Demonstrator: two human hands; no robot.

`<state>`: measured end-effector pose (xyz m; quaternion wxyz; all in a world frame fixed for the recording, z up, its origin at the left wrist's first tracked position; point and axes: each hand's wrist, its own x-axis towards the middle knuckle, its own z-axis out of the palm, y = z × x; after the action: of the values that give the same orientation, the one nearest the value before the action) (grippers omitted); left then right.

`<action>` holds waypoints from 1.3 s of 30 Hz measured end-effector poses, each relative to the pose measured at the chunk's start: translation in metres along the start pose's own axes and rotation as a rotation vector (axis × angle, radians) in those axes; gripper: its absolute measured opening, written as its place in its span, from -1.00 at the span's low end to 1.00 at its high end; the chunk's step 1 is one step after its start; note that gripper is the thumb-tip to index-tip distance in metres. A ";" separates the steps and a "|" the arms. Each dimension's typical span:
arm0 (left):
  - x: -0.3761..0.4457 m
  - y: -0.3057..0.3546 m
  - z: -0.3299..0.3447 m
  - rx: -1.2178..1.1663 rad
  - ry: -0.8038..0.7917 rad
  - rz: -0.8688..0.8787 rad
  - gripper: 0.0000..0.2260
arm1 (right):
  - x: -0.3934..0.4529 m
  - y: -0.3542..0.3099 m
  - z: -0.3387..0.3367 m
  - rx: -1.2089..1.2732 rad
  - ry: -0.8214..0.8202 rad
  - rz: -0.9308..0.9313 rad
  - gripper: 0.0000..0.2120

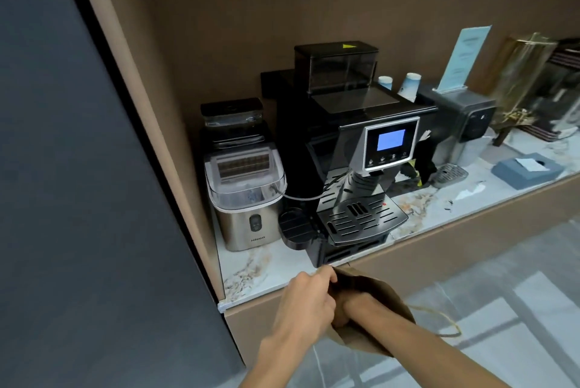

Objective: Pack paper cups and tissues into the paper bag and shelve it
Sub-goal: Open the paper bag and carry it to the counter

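A brown paper bag [376, 287] hangs below the counter's front edge, its string handle [445, 323] drooping to the right. My left hand [309, 299] pinches the bag's left rim. My right hand [348, 309] reaches down into the bag's mouth, fingers hidden inside. Two white-and-blue paper cups [409, 86] stand upside down behind the coffee machine. A grey tissue box [527, 169] lies on the counter at the right.
A black coffee machine [361, 149] fills the middle of the marble counter [251, 271]. A steel ice maker [248, 199] stands at its left, a water dispenser [461, 124] and a glass drinks dispenser [527, 80] at the right. A dark panel [78, 168] closes the left side.
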<state>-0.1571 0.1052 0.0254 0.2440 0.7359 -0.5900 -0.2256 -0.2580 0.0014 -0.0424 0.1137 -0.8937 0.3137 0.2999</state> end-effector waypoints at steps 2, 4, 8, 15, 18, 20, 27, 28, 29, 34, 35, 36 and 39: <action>0.004 0.009 0.008 -0.095 -0.017 -0.029 -0.57 | -0.013 0.014 0.005 0.024 0.054 0.013 -0.52; 0.009 0.017 0.014 -0.126 -0.042 -0.013 -0.54 | -0.021 0.031 0.014 0.024 0.076 0.056 -0.52; 0.018 0.043 0.034 -0.146 -0.109 0.048 -0.52 | -0.041 0.065 0.025 -0.023 0.084 0.063 -0.65; 0.041 0.100 0.078 -0.127 -0.119 0.064 -0.48 | -0.096 0.109 0.005 0.422 0.099 0.075 -0.33; 0.053 0.121 0.097 -0.137 -0.098 0.030 -0.47 | -0.139 0.145 0.013 0.606 0.309 0.036 -0.47; 0.060 0.137 0.111 -0.147 -0.084 0.013 -0.49 | -0.169 0.168 0.022 0.706 0.423 0.026 -0.57; 0.065 0.208 0.163 -0.214 0.030 -0.105 -0.44 | -0.238 0.220 0.068 0.799 1.076 0.340 -0.92; 0.065 0.218 0.169 -0.217 0.038 -0.120 -0.44 | -0.242 0.225 0.073 0.807 1.101 0.406 -0.92; 0.066 0.226 0.174 -0.229 0.044 -0.126 -0.44 | -0.243 0.230 0.079 0.842 1.079 0.465 -0.85; 0.072 0.257 0.197 -0.271 0.049 -0.116 -0.46 | -0.224 0.246 0.095 0.852 0.821 0.618 -0.46; 0.075 0.261 0.201 -0.268 0.042 -0.125 -0.46 | -0.219 0.251 0.093 0.849 0.836 0.643 -0.41; 0.077 0.264 0.205 -0.257 0.037 -0.139 -0.47 | -0.215 0.258 0.091 0.842 0.859 0.674 -0.39; 0.087 0.269 0.208 -0.176 0.030 -0.156 -0.51 | -0.205 0.285 0.083 0.823 0.884 0.731 -0.46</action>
<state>-0.4728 -0.0486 0.0279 0.2983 0.7586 -0.5051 -0.2838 -0.6031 -0.0865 0.0119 0.1962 -0.6535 0.6987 -0.2151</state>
